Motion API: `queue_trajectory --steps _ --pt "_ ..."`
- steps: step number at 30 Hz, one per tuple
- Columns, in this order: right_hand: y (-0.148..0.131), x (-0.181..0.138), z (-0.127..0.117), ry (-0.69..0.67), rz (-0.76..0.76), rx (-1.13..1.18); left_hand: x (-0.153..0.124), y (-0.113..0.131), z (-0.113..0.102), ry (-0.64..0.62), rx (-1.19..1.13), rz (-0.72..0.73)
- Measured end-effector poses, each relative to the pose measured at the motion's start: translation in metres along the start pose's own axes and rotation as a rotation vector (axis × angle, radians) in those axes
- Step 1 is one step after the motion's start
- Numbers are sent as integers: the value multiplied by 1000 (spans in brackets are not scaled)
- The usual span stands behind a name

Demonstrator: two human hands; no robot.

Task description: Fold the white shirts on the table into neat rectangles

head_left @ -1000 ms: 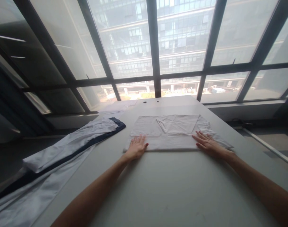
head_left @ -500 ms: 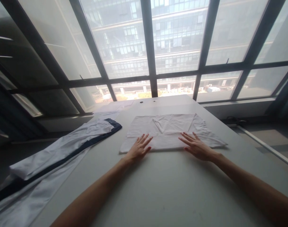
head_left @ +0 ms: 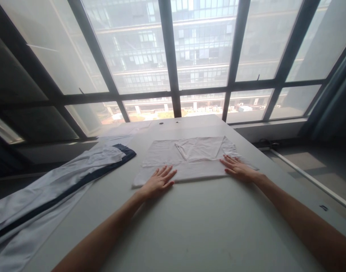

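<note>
A folded white garment (head_left: pixel 190 156) lies flat on the grey table (head_left: pixel 195 226) in front of me. My left hand (head_left: pixel 157 181) rests palm down on its near left part, fingers stretched out and a little spread. My right hand (head_left: pixel 238 169) lies flat on the garment's near right corner, fingers extended. Neither hand grips anything.
A white garment with a dark navy stripe (head_left: pixel 62 185) stretches along the table's left side and hangs off its edge. More white cloth (head_left: pixel 124 130) lies at the far left corner. Large windows (head_left: pixel 173 56) stand behind the table. The floor drops away on the right.
My right hand has slid to the right, from the garment's middle to its near right corner. My left hand stayed near the front left part. The camera view turned slightly right.
</note>
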State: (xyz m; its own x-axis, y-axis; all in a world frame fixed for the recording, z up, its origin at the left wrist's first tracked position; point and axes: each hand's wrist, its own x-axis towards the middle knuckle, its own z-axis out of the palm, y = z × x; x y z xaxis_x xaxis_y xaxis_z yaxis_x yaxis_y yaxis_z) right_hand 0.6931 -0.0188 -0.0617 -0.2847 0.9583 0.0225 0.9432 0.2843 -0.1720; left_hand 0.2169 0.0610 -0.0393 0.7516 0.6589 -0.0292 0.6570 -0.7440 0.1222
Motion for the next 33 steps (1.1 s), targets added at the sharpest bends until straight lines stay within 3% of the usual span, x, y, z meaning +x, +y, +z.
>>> queue_trajectory --steps 7,12,15,18,21,24,28,33 --pt "1 2 -1 -16 -1 -40 0 -4 0 -22 15 -70" --pt "-22 3 -6 104 -31 -38 0 -12 4 28 40 -139" --pt "-51 9 -2 184 -136 4 -1 -14 7 56 51 -125" --pt "-75 15 5 133 -238 49 -1 -12 6 81 51 -114" --pt "-84 18 8 73 -263 77 -2 -3 1 163 46 -51" --pt "-85 16 5 111 -263 99 -1 13 -6 202 -11 82" --pt "-89 12 1 139 -304 126 1 30 -9 103 -66 174" --pt "-93 13 -1 49 -321 166 1 36 -11 15 -71 160"
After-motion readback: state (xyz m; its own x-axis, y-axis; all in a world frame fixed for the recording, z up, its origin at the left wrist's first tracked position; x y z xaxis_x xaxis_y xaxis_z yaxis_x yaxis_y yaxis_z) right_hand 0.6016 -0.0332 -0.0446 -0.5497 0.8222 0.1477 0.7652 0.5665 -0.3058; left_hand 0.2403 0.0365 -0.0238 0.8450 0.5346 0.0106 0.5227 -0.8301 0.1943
